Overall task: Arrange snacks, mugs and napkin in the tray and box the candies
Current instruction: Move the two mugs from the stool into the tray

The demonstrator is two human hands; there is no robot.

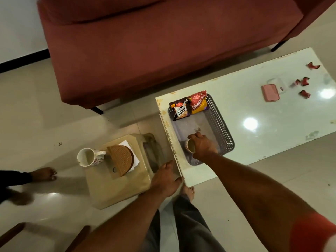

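1. The right hand (pixel 203 145) curls over a mug (pixel 190 146), gripping its rim inside the grey tray (pixel 222 128).
2. The salted peanuts packet (pixel 180 109) lies beyond that hand.
3. The left hand (pixel 165 179), fingers straight, holds nothing. The second mug (pixel 87 157) stands to its left.

Grey tray (pixel 220 122) holds peanut packet (pixel 180 109), red snack packet (pixel 198 102), upright mug (pixel 189 145).
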